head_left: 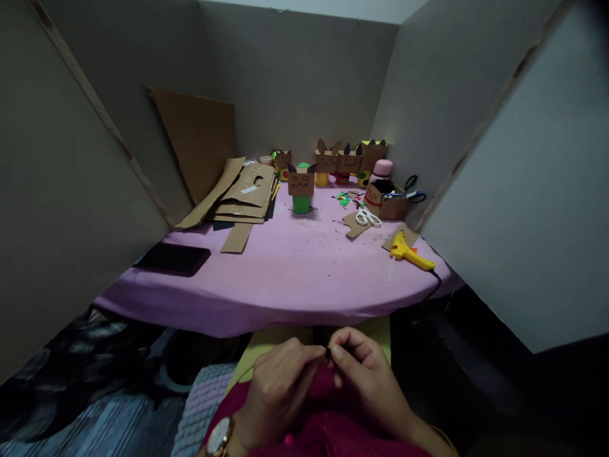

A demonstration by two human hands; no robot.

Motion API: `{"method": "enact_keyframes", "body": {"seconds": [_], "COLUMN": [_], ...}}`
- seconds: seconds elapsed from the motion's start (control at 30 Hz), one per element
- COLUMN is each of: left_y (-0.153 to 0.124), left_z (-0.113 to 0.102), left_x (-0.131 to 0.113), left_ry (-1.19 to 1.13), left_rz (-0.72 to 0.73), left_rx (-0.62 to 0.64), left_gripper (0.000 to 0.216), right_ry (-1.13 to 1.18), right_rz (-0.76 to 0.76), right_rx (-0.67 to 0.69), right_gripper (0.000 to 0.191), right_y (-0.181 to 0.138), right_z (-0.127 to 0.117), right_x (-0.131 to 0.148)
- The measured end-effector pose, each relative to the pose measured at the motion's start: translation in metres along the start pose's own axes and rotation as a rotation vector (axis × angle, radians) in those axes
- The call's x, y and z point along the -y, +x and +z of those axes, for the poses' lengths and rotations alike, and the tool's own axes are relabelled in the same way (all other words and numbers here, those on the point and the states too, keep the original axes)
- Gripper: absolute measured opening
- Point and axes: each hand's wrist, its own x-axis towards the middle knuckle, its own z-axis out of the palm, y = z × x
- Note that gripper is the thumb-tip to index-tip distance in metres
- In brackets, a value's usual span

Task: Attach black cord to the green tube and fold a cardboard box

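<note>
Both my hands are low in my lap, below the front edge of the purple table. My left hand and my right hand meet fingertip to fingertip, pinching a tiny dark piece between them. It is too small to name. A watch sits on my left wrist. A dark red garment lies under my hands.
On the table: a black phone at left, stacked cardboard sheets, a cardboard animal on a green cup, more cardboard figures at the back, white scissors, a yellow glue gun, a box of tools. Grey panels wall in three sides.
</note>
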Motion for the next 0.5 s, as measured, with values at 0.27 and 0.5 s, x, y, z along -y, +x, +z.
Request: {"method": "enact_keyframes", "body": {"seconds": [0.27,0.5], "left_y": [0.0003,-0.0017], "left_z": [0.0006,0.0020], "left_x": [0.0009,0.0014], "left_ry": [0.037,0.002], "left_rz": [0.008,-0.017], "left_rx": [0.032,0.048], "left_gripper": [0.013,0.015], "right_ry": [-0.097,-0.057], "right_rz": [-0.011,-0.039], "right_rx": [-0.018,0.004], "right_gripper": [0.020,0.015], "right_y": [0.0009,-0.0007], "right_z": [-0.0024,-0.0027], "right_x": [0.0021,0.0000]}}
